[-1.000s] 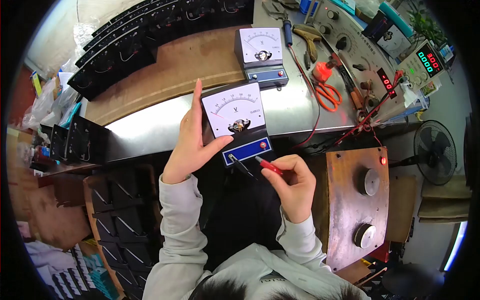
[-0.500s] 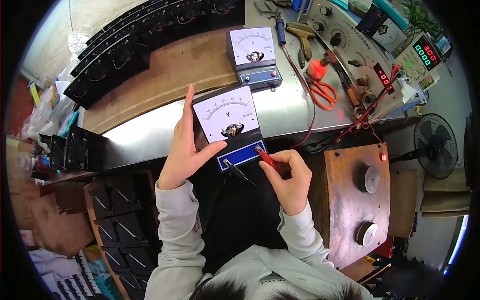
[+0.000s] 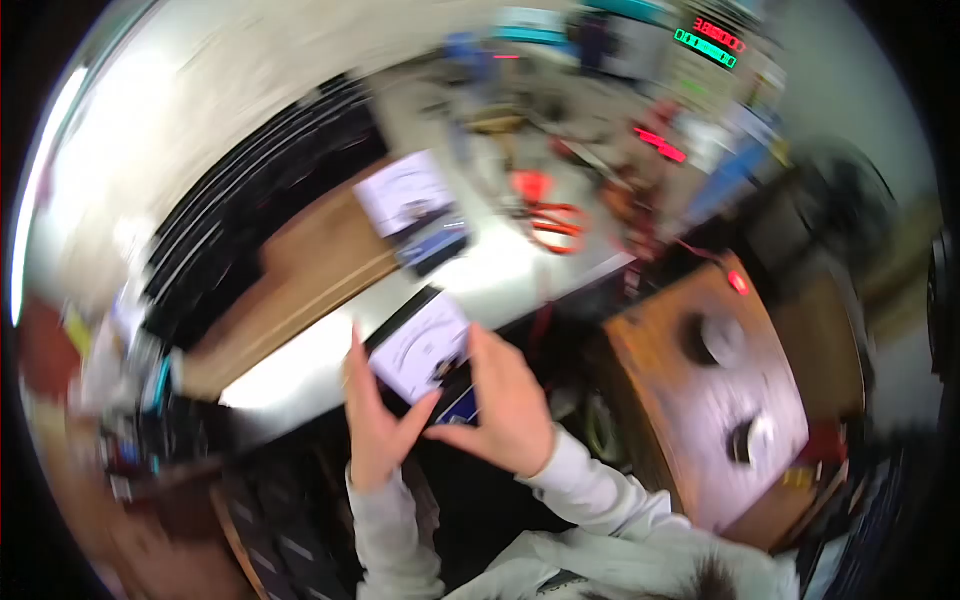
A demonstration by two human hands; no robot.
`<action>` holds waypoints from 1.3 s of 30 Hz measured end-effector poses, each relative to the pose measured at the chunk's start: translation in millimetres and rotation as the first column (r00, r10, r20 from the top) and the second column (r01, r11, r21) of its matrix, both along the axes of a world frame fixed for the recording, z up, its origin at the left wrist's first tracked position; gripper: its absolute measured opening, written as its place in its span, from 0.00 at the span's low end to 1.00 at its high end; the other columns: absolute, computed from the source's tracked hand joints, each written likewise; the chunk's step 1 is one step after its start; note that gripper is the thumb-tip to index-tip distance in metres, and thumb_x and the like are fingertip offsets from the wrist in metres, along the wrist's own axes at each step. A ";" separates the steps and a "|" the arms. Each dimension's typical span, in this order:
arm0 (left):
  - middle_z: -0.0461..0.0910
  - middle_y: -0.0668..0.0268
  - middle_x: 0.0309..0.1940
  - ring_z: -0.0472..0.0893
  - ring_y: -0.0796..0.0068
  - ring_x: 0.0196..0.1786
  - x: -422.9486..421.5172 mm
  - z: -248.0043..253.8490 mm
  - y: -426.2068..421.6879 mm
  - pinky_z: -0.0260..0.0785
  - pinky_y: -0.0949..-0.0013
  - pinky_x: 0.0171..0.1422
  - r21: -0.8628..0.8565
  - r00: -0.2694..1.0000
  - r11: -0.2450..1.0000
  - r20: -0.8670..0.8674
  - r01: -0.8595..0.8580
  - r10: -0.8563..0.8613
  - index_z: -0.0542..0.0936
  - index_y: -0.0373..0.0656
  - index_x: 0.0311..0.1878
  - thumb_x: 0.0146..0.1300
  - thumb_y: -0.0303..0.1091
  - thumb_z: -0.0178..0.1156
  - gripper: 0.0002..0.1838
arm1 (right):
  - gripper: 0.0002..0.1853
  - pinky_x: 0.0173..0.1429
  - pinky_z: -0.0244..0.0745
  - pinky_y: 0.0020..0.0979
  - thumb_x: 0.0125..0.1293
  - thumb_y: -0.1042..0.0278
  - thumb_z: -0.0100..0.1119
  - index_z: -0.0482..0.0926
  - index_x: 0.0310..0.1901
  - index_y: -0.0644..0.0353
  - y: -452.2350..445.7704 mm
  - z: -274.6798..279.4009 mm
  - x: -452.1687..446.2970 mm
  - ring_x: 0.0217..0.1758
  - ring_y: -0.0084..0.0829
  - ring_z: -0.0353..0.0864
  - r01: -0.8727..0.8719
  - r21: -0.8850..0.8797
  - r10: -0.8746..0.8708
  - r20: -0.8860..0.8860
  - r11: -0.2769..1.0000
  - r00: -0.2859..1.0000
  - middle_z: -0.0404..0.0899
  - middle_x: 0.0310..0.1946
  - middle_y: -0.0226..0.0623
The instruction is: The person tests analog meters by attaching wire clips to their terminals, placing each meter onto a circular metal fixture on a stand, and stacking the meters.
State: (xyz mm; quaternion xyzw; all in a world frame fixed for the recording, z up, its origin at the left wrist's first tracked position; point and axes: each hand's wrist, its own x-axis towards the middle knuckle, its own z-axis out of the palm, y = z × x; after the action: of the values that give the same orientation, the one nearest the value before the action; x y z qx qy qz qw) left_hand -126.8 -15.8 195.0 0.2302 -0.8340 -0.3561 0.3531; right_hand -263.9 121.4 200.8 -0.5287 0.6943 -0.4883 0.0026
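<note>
Though blurry, meter (image 3: 418, 350) between left hand (image 3: 383, 432) and right hand (image 3: 510, 408).

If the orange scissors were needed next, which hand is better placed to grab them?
Probably the right hand: it looks nearer the scissors than the left hand. Both hands are on the meter.

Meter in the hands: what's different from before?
The right hand no longer pinches the red clip, which I can't see now; it has moved up to the right side of the meter. The left hand still holds the other side. The second meter stayed on the bench.
</note>
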 end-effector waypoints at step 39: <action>0.76 0.41 0.60 0.76 0.40 0.63 -48.0 -10.0 143.7 0.69 0.53 0.67 0.308 0.367 0.600 0.563 0.738 -0.741 0.68 0.37 0.74 0.72 0.34 0.62 0.30 | 0.64 0.69 0.68 0.50 0.46 0.39 0.80 0.57 0.73 0.77 349.8 -91.4 -105.4 0.66 0.57 0.71 0.953 0.225 -0.933 -0.341 -0.202 -0.118 0.72 0.62 0.61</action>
State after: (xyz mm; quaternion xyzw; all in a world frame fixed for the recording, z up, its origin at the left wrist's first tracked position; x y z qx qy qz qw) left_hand -174.7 127.9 184.9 -0.0606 -0.9122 -0.3753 -0.1525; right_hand -369.2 471.2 109.4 0.1736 0.9344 -0.1532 -0.2707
